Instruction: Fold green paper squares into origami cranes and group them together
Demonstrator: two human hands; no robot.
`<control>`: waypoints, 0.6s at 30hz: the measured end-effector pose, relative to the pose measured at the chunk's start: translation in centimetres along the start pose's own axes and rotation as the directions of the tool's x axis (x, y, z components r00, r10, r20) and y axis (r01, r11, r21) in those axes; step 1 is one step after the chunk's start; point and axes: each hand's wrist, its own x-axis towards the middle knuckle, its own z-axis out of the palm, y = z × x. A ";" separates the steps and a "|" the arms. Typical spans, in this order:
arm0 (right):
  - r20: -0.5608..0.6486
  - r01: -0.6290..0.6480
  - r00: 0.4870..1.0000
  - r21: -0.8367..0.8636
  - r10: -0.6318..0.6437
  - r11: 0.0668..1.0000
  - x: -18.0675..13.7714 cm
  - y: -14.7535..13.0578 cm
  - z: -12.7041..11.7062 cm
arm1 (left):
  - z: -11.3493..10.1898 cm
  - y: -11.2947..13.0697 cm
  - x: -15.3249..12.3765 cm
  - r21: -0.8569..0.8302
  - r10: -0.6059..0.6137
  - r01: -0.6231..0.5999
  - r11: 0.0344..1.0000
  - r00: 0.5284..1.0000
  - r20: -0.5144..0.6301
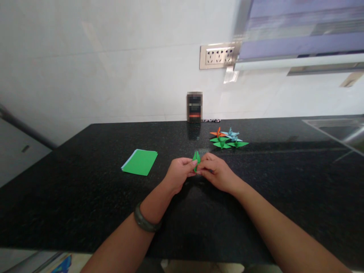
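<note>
Between my two hands is a small piece of folded green paper [196, 156], its pointed top sticking up above the fingers. My left hand [179, 171] pinches it from the left with the thumb across its front. From the right, the fingertips of my right hand [215, 170] are closed on its lower edge. Part of the paper is hidden behind the fingers. Beyond my right hand sits a cluster of finished paper cranes: several green ones [221, 144], an orange one [218, 132] and light blue ones [231, 133].
A stack of square paper [140, 162], green on top with blue beneath, lies left on the black countertop [93, 159]. A phone-like dark object [195, 108] leans on the wall beside a beaded strap [212, 120]. A sink [341, 131] is at the right, with wall sockets [218, 57] above.
</note>
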 end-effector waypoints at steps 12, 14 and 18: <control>-0.094 -0.409 0.887 0.297 0.453 0.863 0.0 0.4 1.1 | 0.3 -0.8 0.2 0.174 0.180 -0.169 0.970 0.982 -0.053; -0.110 -0.410 0.882 0.299 0.458 0.862 0.0 0.3 1.1 | 0.2 -1.0 0.2 0.196 0.197 -0.184 0.963 0.979 -0.048; -0.111 -0.426 0.867 0.341 0.486 0.838 0.0 0.2 1.2 | 0.0 -1.1 0.3 0.261 0.237 -0.228 0.938 0.971 -0.005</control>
